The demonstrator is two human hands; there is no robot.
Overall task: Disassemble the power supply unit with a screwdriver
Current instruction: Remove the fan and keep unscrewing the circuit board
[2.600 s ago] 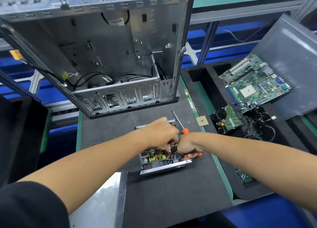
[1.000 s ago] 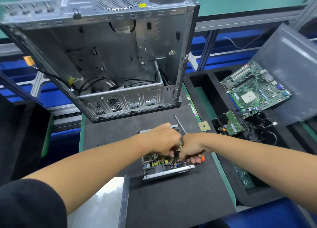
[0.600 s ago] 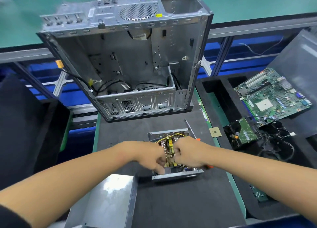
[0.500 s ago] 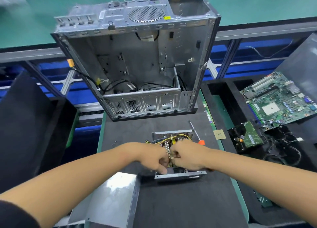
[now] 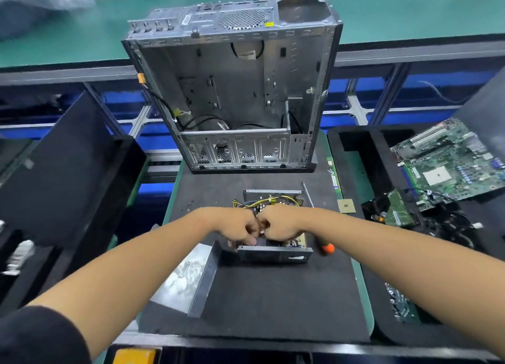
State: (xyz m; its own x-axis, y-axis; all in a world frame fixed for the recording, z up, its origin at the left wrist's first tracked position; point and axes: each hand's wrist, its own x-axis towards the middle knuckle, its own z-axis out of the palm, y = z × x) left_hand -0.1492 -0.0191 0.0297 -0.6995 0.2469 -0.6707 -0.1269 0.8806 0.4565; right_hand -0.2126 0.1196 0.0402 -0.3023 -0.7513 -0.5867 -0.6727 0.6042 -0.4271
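The power supply unit [image 5: 274, 254] lies open on the black mat [image 5: 273, 295], a grey metal tray with a circuit board and yellow wires [image 5: 262, 201] showing at its far end. My left hand [image 5: 237, 227] and my right hand [image 5: 284, 224] are clenched knuckle to knuckle over the middle of the unit, each gripping a part inside it. What exactly they hold is hidden by the fingers. The orange-handled screwdriver [image 5: 326, 248] lies on the mat to the right of the unit, partly under my right forearm.
An empty grey computer case [image 5: 232, 90] stands behind the unit. A bent metal cover [image 5: 203, 279] lies at the left front. Small screws [image 5: 188, 203] dot the mat. To the right are a CPU chip [image 5: 346, 206], a black foam tray [image 5: 352, 150] and a motherboard [image 5: 448, 166].
My right hand let go of the screwdriver, which now lies on the mat. Both hands came together in fists over the unit's inside. My view has risen and pulled back.
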